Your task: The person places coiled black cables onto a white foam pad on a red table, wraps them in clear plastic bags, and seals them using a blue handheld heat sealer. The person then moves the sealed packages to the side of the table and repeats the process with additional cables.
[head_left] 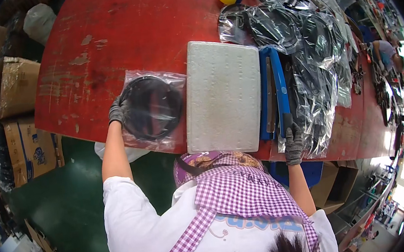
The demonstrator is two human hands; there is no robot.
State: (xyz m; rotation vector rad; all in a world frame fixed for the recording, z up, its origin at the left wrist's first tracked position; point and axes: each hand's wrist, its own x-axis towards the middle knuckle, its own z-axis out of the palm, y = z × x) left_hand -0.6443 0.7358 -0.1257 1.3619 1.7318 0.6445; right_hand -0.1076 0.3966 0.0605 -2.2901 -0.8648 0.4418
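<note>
Head view: bagging station on red desk [126,30].
Left hand [116,113] grips bagged black ring [152,106]; right hand [293,143] closed on blue sealer [277,82] handle, beside white foam slab [222,96].

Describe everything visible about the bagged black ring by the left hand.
The bagged black ring is a round, dark hoop sealed in a clear, crinkly plastic bag. It lies flat on the red table, near its front edge, just left of the white foam block. The gloved left hand grips the bag's left side. Glare on the plastic hides finer detail of the ring.
</note>
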